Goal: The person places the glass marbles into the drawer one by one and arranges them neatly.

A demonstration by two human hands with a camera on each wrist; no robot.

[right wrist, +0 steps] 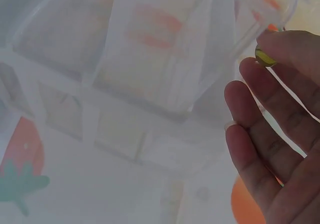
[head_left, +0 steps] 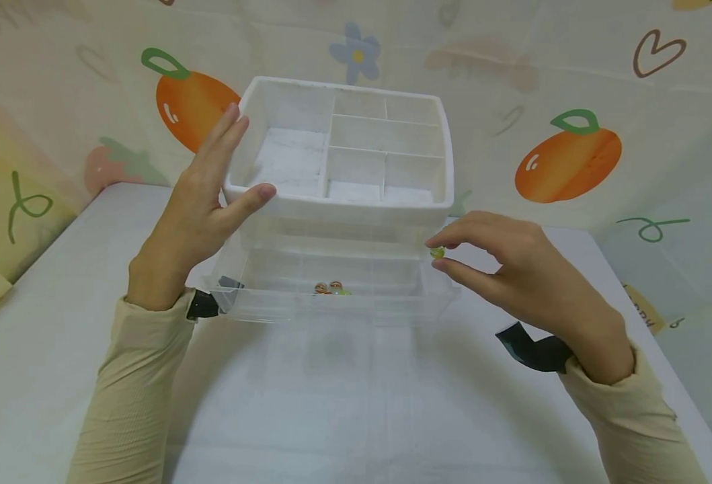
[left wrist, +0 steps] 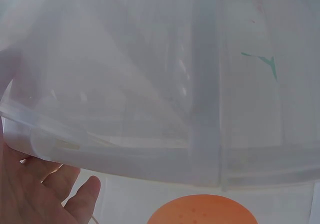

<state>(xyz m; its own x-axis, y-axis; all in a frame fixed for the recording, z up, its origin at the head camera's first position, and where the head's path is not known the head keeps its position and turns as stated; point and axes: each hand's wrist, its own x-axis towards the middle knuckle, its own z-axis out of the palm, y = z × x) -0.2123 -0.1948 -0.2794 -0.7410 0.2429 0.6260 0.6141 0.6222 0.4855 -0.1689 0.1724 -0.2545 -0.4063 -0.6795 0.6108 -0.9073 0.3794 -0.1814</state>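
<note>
A white storage box (head_left: 343, 210) with a divided top tray stands over a pulled-out clear drawer (head_left: 259, 306). Inside the drawer lie several small marbles (head_left: 322, 288), some brown-striped and one yellow-green. My left hand (head_left: 201, 195) rests against the box's left side, fingers straight along the wall and thumb on the front rim. Between thumb and index finger, my right hand (head_left: 507, 269) pinches a yellow-green marble (head_left: 437, 253) just off the drawer's right end. The same marble (right wrist: 265, 57) shows in the right wrist view, the other fingers extended.
The box stands on a white-covered table (head_left: 331, 403). Behind it hangs a pale cloth (head_left: 392, 40) printed with oranges, a blue flower and hearts. The top tray's compartments (head_left: 289, 158) face upward. A black strap (head_left: 534, 346) sticks out by the right wrist.
</note>
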